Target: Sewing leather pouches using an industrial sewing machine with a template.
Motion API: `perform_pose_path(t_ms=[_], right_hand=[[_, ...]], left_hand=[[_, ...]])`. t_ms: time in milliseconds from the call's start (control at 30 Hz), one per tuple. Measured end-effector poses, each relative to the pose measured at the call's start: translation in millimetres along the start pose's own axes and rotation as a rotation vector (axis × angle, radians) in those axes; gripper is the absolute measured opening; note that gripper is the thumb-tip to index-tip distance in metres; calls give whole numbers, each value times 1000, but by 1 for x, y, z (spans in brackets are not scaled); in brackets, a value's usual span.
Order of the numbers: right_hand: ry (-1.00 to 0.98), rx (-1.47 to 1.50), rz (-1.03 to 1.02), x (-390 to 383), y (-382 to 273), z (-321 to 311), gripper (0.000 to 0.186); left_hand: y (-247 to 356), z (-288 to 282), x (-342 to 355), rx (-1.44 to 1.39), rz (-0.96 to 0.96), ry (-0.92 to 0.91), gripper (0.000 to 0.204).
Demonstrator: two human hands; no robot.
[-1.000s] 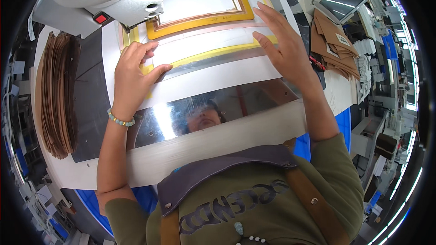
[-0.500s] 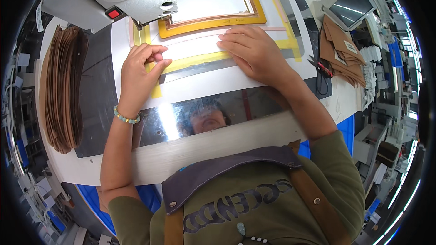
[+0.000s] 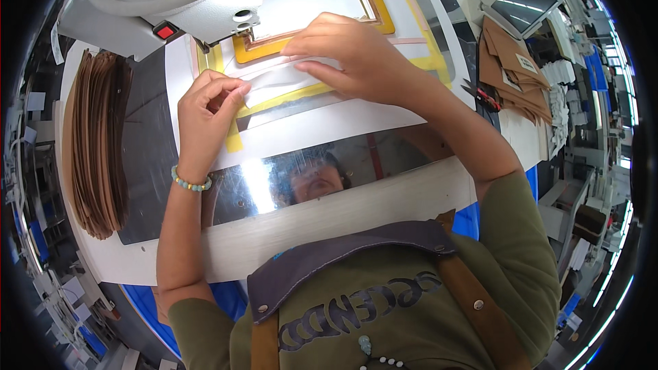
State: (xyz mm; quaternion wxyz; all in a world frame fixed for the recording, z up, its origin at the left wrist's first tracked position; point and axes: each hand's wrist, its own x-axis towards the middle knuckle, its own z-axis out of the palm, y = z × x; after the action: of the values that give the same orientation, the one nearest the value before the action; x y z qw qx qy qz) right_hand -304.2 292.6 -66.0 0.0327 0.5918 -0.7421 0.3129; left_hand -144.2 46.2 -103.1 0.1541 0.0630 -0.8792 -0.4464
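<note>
Left hand point(image 3: 211, 99): beaded bracelet point(image 3: 190, 181) at the wrist; thumb and index finger pressed together, pinching the left end of a pale strip point(image 3: 274, 80).

Right hand point(image 3: 349, 55): over the near edge of a yellow frame point(image 3: 260, 51); fingers together, thumb held apart; contact with the strip cannot be told.

Pale strip: between the yellow frame's near edge and a band of yellow tape point(image 3: 288, 101), on a white sheet point(image 3: 329, 122).

Sewing machine point(image 3: 137, 20): grey, red button, toward the table's far left corner.

Metal plate point(image 3: 384, 157): reflective, along the near edge of the table point(image 3: 343, 209).

Brown stack point(image 3: 96, 144): upright pieces, at the table's left edge.

Snips point(image 3: 488, 99): red-handled, toward the right edge, just beside brown envelopes point(image 3: 504, 75).
</note>
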Motion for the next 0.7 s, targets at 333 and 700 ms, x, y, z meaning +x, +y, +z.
perform_pose_path(t_ms=[333, 700], right_hand=[[-27, 222, 205, 34, 35, -14, 20], [-444, 430, 585, 73, 81, -15, 24]], left_hand=[[3, -5, 5, 216, 242, 34, 22], [-14, -2, 12, 684, 256, -183, 66]])
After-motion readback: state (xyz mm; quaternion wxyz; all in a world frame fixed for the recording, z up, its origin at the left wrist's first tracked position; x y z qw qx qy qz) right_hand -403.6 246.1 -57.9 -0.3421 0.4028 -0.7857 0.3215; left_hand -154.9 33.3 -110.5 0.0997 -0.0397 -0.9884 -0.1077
